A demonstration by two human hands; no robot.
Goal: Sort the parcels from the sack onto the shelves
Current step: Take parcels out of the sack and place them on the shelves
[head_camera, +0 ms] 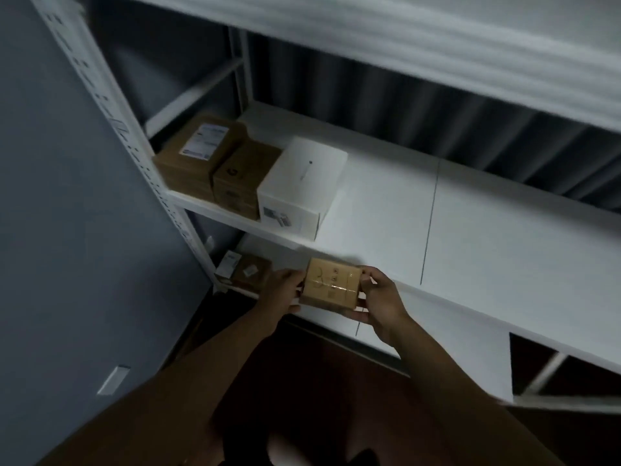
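A small brown cardboard parcel with clear tape across it sits between both hands, just in front of the middle shelf's front edge. My left hand grips its left side and my right hand grips its right side, fingers curled under it. On the middle shelf's left end stand a brown box with a white label, a smaller brown box and a white box in a row. The sack is out of view.
On the lower shelf lie a small brown parcel and a white labelled packet. A white upright post rises at the left beside a grey wall. An upper shelf overhangs. The floor below is dark brown.
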